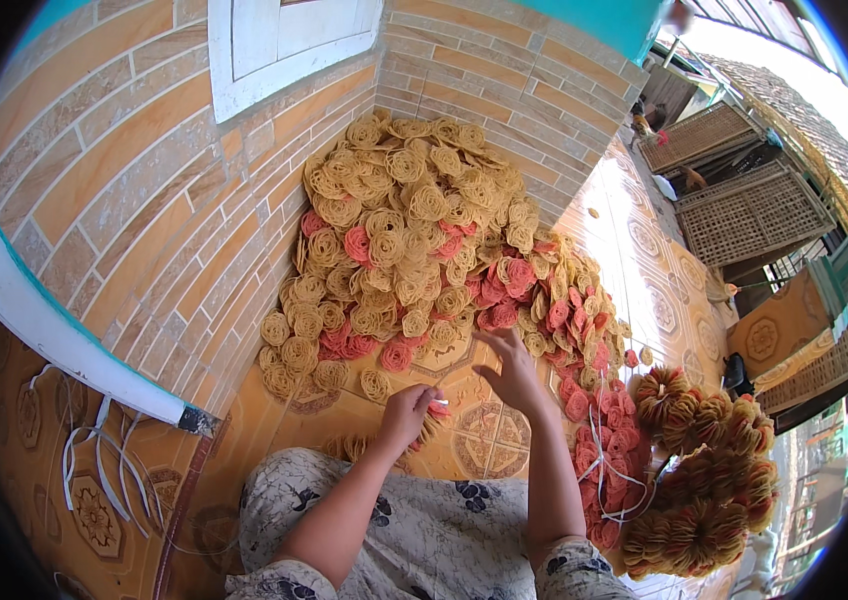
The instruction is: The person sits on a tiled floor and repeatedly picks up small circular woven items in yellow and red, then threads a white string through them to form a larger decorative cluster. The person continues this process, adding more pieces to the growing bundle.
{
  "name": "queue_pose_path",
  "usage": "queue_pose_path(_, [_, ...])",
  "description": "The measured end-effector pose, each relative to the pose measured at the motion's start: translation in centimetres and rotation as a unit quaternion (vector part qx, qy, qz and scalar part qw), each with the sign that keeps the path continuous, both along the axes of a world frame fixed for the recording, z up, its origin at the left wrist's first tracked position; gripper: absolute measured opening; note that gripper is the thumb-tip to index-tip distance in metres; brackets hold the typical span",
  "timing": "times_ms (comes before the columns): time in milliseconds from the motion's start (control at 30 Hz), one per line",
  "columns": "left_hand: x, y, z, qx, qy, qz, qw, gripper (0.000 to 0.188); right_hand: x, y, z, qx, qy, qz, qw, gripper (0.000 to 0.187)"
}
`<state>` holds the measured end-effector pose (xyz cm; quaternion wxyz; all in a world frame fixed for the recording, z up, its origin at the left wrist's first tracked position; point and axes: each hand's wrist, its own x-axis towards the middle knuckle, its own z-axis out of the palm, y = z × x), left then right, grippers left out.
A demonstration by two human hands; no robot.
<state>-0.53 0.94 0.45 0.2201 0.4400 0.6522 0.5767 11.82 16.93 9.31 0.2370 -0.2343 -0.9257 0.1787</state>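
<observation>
A large heap of round, lacy, swirled crackers (384, 235) lies on the floor, mostly tan. Pink crackers (512, 276) are mixed in, thickest toward the right side. My left hand (406, 418) is closed in a pinch around a few tan and pink crackers (433, 424), and a bit of white strip shows at its fingertips. My right hand (512, 372), fingers spread and nothing visible in it, reaches toward the near edge of the heap. Between my hand and lap more tan crackers (349, 446) are partly hidden by my left arm.
Round bundles of stacked crackers (699, 510) sit at my right, beside a row of pink ones (609, 450) with white string (599, 468) across it. White strips (102, 440) lie at far left past a doorway edge. A tiled wall (174, 190) backs the heap; woven cages (754, 220) stand outside.
</observation>
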Motion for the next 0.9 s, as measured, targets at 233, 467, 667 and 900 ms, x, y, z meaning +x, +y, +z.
queue_pose_path(233, [-0.6,1.0,-3.3,0.029,-0.476,0.002,0.879,0.025,-11.2,8.8,-8.3,-0.051,-0.033,-0.173,0.983,0.069])
queue_pose_path(467, [0.0,0.6,-4.3,-0.114,-0.462,-0.105,0.873,0.02,-4.5,2.4,-12.9,-0.028,-0.17,-0.141,0.975,0.039])
queue_pose_path(667, [1.5,0.5,-3.2,-0.17,-0.351,-0.138,0.91,0.023,4.4,2.1,-11.7,-0.685,0.205,-0.157,0.682,0.02])
queue_pose_path(900, [0.9,0.1,-1.1,-0.2,-0.298,-0.116,0.926,0.022,4.1,1.9,-10.2,-0.699,0.271,-0.029,0.661,0.017])
